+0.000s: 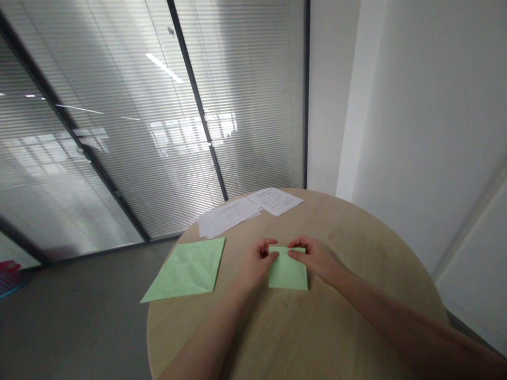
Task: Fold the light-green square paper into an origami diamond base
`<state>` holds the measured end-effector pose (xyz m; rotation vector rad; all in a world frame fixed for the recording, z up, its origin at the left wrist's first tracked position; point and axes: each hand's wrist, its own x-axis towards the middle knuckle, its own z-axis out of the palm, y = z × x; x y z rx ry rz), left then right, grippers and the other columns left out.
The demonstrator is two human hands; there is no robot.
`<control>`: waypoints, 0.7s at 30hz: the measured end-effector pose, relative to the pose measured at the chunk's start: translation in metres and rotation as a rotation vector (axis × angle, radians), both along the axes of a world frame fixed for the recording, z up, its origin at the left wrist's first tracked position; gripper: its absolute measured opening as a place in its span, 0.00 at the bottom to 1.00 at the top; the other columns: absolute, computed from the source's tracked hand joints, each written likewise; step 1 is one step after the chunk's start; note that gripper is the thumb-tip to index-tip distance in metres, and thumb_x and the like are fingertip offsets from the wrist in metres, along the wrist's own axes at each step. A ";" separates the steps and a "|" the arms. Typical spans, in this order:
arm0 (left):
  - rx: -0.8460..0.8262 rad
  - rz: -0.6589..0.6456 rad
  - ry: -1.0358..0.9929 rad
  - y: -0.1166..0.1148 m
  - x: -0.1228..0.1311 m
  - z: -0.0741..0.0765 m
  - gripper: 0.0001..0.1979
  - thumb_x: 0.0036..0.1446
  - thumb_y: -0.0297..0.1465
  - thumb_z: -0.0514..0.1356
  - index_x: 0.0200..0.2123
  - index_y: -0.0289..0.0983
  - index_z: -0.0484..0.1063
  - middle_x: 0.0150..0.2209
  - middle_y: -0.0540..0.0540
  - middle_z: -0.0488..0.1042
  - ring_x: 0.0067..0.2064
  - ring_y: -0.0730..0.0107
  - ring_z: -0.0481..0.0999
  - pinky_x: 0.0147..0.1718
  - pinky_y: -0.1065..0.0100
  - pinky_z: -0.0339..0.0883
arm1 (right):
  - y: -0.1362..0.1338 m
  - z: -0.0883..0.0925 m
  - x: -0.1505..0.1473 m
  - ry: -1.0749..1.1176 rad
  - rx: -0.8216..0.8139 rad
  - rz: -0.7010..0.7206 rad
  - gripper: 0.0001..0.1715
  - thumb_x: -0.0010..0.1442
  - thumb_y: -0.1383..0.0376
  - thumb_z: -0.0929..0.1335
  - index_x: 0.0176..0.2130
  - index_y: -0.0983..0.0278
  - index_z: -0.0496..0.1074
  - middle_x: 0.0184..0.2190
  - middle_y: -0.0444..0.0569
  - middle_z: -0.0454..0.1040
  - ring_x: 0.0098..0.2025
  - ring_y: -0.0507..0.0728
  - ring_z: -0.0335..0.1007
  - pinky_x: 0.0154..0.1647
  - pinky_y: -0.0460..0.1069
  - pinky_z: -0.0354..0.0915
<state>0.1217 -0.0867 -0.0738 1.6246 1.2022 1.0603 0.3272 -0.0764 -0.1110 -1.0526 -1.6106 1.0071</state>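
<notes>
A small, roughly square piece of folded light green paper [288, 275] is between my hands above the round wooden table. My left hand [259, 259] pinches its upper left corner, thumb on the near face and fingers curled behind. At the upper right, my right hand [312, 257] grips the edge in the same way, the thumb lying on the paper. Both thumbs point toward each other with a short gap between them. The fingertips behind the top edge are partly hidden.
Larger creased green paper [190, 269] lies at the left, its corner reaching past the table edge. Printed white sheets [233, 215] rest at the back of the round table [356, 237]. Behind stands a glass partition with blinds [261, 105]; a white wall [428, 132] is at the right.
</notes>
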 end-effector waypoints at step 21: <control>-0.278 -0.068 -0.082 0.002 0.005 -0.012 0.15 0.55 0.42 0.66 0.33 0.34 0.75 0.25 0.50 0.71 0.24 0.73 0.72 0.23 0.72 0.67 | 0.003 -0.010 0.005 -0.050 0.102 -0.027 0.07 0.60 0.60 0.68 0.36 0.60 0.69 0.31 0.45 0.73 0.33 0.54 0.70 0.33 0.47 0.64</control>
